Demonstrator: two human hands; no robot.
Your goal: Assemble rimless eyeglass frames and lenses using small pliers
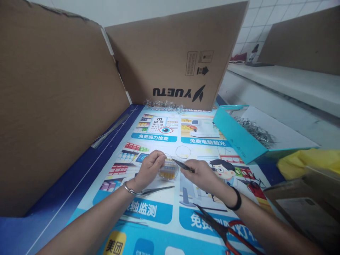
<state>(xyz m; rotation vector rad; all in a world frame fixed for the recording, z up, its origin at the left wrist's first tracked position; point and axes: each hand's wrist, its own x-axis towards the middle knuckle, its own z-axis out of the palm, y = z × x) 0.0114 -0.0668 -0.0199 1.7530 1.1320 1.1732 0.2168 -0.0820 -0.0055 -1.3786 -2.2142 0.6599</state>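
Observation:
My left hand (152,168), with a silver bangle at the wrist, pinches a thin wire ring (170,180) at its left side. In my right hand (199,173) is a slim dark pointed tool (183,165); its jaws are too small to make out. The tool's tip reaches the upper part of the ring. Just behind lies another thin ring (183,152), flat on the printed mat. A slender metal tool (159,190) rests beside my left wrist. Red-handled cutters (221,228), blades apart, lie near my right forearm.
Cardboard panels (170,53) stand at the back and left (58,106). A turquoise box (239,138) at right holds tangled wire pieces (256,131). More wire bits (164,104) lie along the back panel. Yellow material (308,159) and a brown package (302,202) sit at right.

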